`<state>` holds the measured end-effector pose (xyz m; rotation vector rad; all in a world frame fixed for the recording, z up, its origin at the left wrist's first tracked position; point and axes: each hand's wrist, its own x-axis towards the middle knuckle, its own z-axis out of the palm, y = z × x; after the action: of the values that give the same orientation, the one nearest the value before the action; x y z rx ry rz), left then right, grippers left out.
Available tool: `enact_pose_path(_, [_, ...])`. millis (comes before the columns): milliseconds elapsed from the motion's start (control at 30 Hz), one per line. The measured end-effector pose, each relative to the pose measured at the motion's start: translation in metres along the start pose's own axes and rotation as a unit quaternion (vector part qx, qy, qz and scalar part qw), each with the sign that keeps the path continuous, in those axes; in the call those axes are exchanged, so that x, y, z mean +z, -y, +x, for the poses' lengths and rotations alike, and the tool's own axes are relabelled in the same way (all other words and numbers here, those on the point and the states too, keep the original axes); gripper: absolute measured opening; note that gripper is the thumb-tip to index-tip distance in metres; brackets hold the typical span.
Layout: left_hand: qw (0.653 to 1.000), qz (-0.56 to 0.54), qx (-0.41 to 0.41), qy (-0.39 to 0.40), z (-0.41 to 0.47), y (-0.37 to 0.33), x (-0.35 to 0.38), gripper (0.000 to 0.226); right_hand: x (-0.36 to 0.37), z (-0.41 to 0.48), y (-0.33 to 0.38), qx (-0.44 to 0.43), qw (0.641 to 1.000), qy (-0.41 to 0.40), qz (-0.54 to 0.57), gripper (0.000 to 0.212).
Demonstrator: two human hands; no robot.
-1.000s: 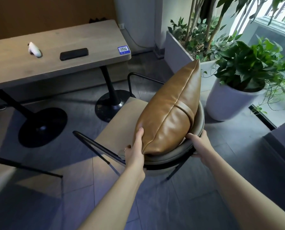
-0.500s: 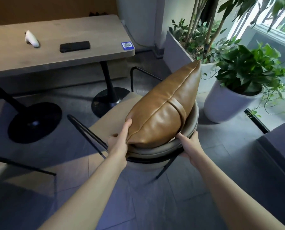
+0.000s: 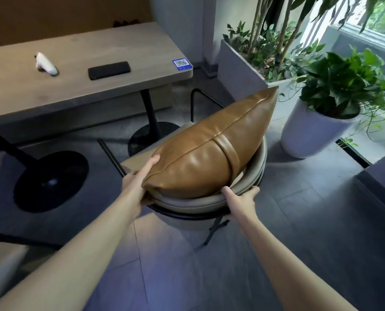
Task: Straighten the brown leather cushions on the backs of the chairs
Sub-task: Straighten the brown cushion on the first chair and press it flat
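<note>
While hands grip cushion [image 3: 209, 158], white planter [image 3: 308, 131] beside chair [image 3: 209, 202].

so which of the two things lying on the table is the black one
The flat rectangular phone, nearer the blue QR sticker. The other item, the white rounded controller, lies further left on the table.

brown leather cushion [image 3: 211, 151]: plump, glossy, centre seam plus sewn strap band; stands on edge, tilted, far corner raised toward planters; rests inside curved grey padded backrest of chair [image 3: 253, 176], black metal frame.
</note>
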<state>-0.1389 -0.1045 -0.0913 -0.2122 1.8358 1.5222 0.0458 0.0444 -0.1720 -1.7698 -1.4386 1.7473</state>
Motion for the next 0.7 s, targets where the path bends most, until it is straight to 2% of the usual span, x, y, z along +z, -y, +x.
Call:
enact_pose_path(167, [1.000, 0.008, 0.004, -0.004, 0.032, -0.027, -0.037, 0.063, 0.054, -0.019, 0.003, 0.006, 1.000, -0.010, 0.011, 0.100])
enact_pose_path(300, [1.000, 0.003, 0.000, 0.000, 0.062, -0.050, -0.064, 0.081, 0.097, -0.022, 0.012, 0.007, 1.000, -0.008, 0.007, 0.095])
enact_pose_path(433, [0.999, 0.019, -0.018, 0.020, 0.105, -0.070, -0.093, 0.085, 0.132, -0.020, 0.025, 0.013, 1.000, 0.011, 0.010, 0.095])
enact_pose_path(500, [0.996, 0.070, -0.025, 0.048, 0.118, -0.084, -0.103, 0.086, 0.146, -0.017, 0.033, 0.019, 0.999, 0.025, 0.008, 0.100])
enact_pose_path(567, [0.984, 0.166, 0.004, 0.058, 0.112, -0.113, -0.107, 0.071, 0.154, -0.015, 0.039, 0.025, 0.999, 0.033, 0.011, 0.107])
enact_pose_path(700, [0.913, 0.375, 0.148, -0.057, 0.091, -0.175, -0.095, 0.059, 0.143, -0.018, 0.046, 0.050, 0.996, 0.076, 0.023, 0.112])
